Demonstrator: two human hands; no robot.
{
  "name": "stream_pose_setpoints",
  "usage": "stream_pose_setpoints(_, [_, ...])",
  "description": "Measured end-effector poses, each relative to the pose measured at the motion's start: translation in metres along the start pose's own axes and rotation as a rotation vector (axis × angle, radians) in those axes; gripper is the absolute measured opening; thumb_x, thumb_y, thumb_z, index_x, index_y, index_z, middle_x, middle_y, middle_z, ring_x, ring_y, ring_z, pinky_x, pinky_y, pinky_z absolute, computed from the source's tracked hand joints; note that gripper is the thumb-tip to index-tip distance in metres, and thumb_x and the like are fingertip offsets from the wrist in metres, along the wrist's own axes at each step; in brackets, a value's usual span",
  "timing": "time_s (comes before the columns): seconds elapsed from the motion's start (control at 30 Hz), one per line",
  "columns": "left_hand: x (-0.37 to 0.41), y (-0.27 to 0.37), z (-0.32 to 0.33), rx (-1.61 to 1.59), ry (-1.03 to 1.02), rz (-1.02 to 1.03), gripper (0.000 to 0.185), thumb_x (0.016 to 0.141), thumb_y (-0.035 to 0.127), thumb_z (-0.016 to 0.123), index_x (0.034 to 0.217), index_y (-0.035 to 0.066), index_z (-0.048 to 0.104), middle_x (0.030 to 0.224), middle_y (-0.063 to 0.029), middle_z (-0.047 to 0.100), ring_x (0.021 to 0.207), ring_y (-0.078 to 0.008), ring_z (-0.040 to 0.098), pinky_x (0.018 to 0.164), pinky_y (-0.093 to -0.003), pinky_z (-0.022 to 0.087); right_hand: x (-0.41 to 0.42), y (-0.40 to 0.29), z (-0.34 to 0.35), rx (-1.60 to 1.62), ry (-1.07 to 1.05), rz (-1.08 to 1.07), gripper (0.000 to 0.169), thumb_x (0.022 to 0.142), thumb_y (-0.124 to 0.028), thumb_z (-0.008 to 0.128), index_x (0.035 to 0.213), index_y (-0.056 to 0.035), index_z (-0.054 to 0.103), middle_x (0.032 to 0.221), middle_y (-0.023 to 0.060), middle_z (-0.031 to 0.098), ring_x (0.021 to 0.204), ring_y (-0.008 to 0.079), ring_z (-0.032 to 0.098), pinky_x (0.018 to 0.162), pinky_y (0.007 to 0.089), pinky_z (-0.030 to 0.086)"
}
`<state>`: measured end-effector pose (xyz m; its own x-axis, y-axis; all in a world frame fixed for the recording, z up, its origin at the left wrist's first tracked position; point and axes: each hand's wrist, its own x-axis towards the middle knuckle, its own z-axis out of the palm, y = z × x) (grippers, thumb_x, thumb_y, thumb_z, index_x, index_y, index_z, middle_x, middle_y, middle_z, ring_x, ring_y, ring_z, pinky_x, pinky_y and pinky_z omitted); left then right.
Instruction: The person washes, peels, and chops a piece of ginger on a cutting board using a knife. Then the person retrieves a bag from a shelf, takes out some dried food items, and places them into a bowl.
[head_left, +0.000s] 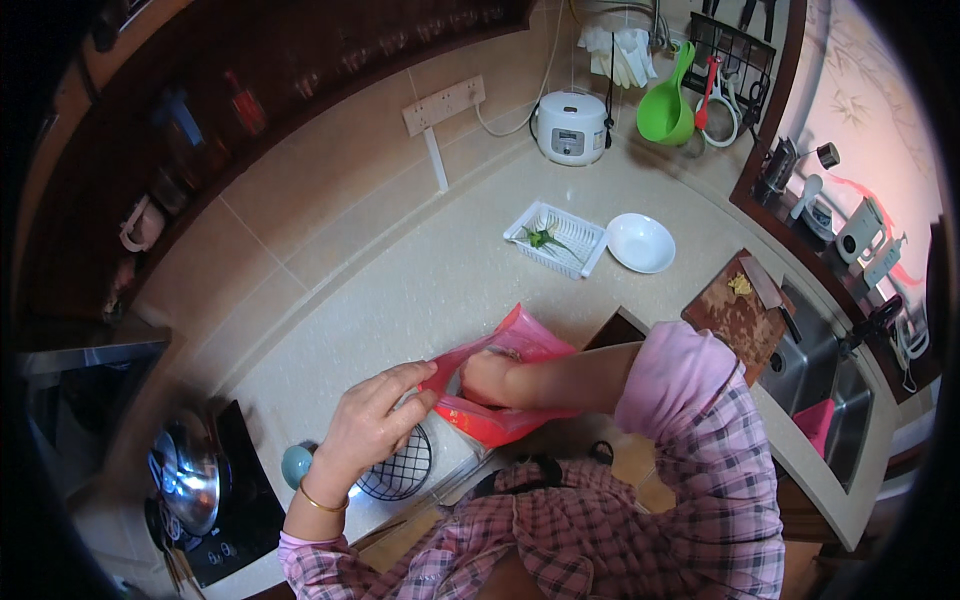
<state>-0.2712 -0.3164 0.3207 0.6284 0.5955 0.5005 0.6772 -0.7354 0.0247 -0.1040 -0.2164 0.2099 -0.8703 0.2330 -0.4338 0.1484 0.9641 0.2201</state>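
A red plastic bag (536, 334) rests at the counter's front edge with its mouth spread. My left hand (379, 412) pinches the bag's left rim between thumb and fingers. Inside the mouth is my right hand (491, 379), wrist bent and fingers hidden by the plastic; whether it grips anything in there I cannot make out. Just below my left hand a round black wire rack (397, 469) lies on the counter, partly covered by that hand. A small pale-blue bowl (298, 465) stands left of my wrist.
Farther back sit a white plastic basket (517, 229) with green scallion pieces (541, 238) and a white bowl (641, 244). A cutting board (724, 322) by the sink (810, 352) carries a cleaver (761, 281) and chopped yellow bits (739, 284). A metal wok (187, 472) occupies the cooktop (244, 480).
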Motion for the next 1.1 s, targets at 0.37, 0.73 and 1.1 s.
stream_pose_setpoints(0.37, [0.008,-0.007,0.0,-0.025,0.006,-0.028,0.021,0.074,0.003,0.067,0.094,0.008,0.066,0.114,-0.0119,0.063,0.102,-0.0288,0.066,0.081,-0.0358,0.057,-0.059,0.023,-0.035,0.16,0.272,-0.041,0.019,0.081,-0.02,0.063,0.09,-0.0043,0.067,0.094,0.0157,0.069,0.081,0.0298,0.069,0.067,0.0394,0.054])
stream_pose_setpoints(0.73, [0.011,-0.011,0.002,-0.152,0.049,-0.219,0.043,0.084,0.031,0.068,0.119,0.008,0.061,0.116,-0.0127,0.066,0.118,-0.0319,0.059,0.11,-0.0531,0.032,-0.137,0.051,-0.096,0.683,0.888,0.053,0.017,0.076,-0.005,0.059,0.092,-0.0032,0.055,0.086,0.0157,0.062,0.083,0.0358,0.062,0.073,0.0438,0.048])
stream_pose_setpoints(1.1, [0.006,-0.02,0.011,-0.4,0.451,-0.491,0.05,0.079,0.037,0.072,0.118,0.007,0.063,0.117,-0.0112,0.065,0.127,-0.0319,0.052,0.116,-0.0558,0.017,-0.114,0.041,-0.094,0.922,0.989,0.09,0.025,0.08,-0.007,0.064,0.102,-0.0013,0.057,0.089,0.0136,0.062,0.072,0.0251,0.064,0.066,0.0337,0.051])
